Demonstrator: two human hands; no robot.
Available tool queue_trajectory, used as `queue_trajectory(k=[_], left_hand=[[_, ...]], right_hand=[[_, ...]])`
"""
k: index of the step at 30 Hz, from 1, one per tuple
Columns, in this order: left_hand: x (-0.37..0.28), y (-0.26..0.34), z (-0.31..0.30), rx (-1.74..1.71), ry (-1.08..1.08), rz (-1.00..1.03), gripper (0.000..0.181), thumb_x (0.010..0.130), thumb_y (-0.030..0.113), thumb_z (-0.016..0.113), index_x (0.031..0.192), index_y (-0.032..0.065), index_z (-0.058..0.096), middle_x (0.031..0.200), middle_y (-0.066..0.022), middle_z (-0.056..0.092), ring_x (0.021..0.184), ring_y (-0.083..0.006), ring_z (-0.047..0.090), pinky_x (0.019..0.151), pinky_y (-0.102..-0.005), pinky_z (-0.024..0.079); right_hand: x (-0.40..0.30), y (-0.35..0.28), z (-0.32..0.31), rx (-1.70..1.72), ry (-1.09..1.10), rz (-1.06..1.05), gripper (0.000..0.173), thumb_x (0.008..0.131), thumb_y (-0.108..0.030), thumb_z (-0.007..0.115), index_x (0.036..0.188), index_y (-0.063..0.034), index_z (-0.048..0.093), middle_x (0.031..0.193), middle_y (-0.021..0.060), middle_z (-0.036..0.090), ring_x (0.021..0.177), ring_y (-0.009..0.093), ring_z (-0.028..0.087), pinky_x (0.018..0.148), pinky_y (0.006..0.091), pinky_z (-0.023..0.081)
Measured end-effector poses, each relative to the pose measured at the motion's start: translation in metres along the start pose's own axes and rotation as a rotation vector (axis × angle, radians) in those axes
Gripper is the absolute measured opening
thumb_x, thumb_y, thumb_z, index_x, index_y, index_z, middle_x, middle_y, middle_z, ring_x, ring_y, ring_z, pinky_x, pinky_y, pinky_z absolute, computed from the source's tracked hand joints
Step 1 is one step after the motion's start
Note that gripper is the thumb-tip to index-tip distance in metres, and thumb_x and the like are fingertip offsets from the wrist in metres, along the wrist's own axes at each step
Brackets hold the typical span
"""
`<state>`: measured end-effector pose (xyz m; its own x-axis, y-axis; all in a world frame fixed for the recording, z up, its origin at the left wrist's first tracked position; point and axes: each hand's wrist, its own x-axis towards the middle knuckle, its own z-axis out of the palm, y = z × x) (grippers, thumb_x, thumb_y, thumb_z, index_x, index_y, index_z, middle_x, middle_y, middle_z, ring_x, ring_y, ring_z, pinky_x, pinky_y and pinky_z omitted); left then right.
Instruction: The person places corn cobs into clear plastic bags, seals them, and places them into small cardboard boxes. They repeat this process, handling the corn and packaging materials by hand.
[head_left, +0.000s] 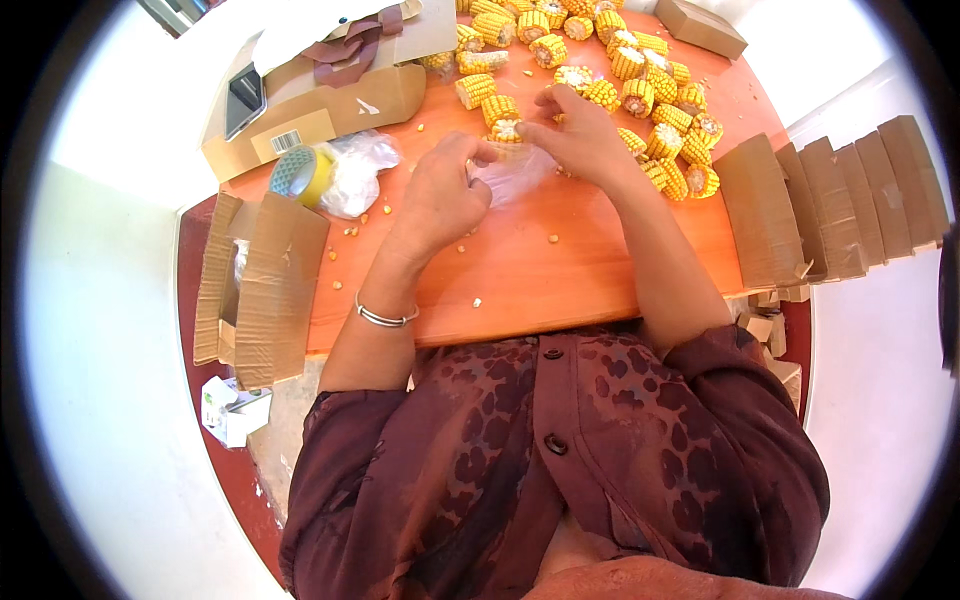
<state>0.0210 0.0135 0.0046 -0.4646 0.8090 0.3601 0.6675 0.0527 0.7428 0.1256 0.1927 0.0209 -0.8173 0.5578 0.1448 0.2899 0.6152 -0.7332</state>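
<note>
My left hand (448, 193) is curled, its fingertips pinching the edge of a clear plastic bag (517, 180). A cut piece of corn on the cob (506, 132) lies at the bag's far end, between my two hands. My right hand (581, 139) hovers just right of that piece, thumb and forefinger apart. Its thumb tip is beside the cob's pale cut face; whether they touch is unclear. Another corn piece (499, 110) lies just beyond. Past my right hand, many yellow cob pieces (637, 97) are heaped across the far right of the table.
Loose kernels dot the orange table (525, 285). At left stand a roll of tape (304, 176), crumpled clear bags (360, 172), a cardboard box (277, 292), and a carton (345, 101) with a phone (246, 97). Cardboard boxes (832, 202) line the right edge; a small box (701, 28) sits far right.
</note>
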Motion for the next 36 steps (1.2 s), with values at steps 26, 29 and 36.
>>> queue_trajectory(k=[26,29,36], left_hand=[[0.002,0.001,-0.002,-0.278,-0.148,-0.118,0.043,0.07,-0.009,0.054,0.112,-0.0007,0.06,0.084,-0.0003,0.058,0.053,-0.0033,0.044,0.047,-0.0211,0.036],[0.002,0.004,-0.003,-0.289,-0.141,-0.118,0.046,0.069,-0.009,0.053,0.115,-0.0008,0.06,0.087,-0.0008,0.059,0.055,-0.0031,0.045,0.048,-0.0209,0.037],[0.003,-0.009,-0.001,-0.274,-0.105,-0.167,0.048,0.071,-0.008,0.051,0.117,0.0,0.06,0.095,-0.0011,0.062,0.058,-0.0029,0.048,0.052,-0.0207,0.04]], right_hand=[[-0.032,-0.007,-0.009,0.059,-0.238,-0.239,0.041,0.077,-0.018,0.075,0.113,-0.0037,0.06,0.09,0.0046,0.067,0.067,0.011,0.061,0.059,0.0281,0.048],[-0.033,-0.012,-0.001,-0.166,-0.225,-0.3,0.045,0.076,-0.022,0.075,0.114,-0.0051,0.059,0.091,0.0109,0.066,0.073,0.024,0.062,0.067,0.0361,0.05],[-0.031,-0.001,0.001,-0.242,-0.029,-0.364,0.045,0.077,-0.022,0.074,0.115,-0.0037,0.058,0.092,0.0168,0.066,0.083,0.032,0.065,0.075,0.0385,0.051]])
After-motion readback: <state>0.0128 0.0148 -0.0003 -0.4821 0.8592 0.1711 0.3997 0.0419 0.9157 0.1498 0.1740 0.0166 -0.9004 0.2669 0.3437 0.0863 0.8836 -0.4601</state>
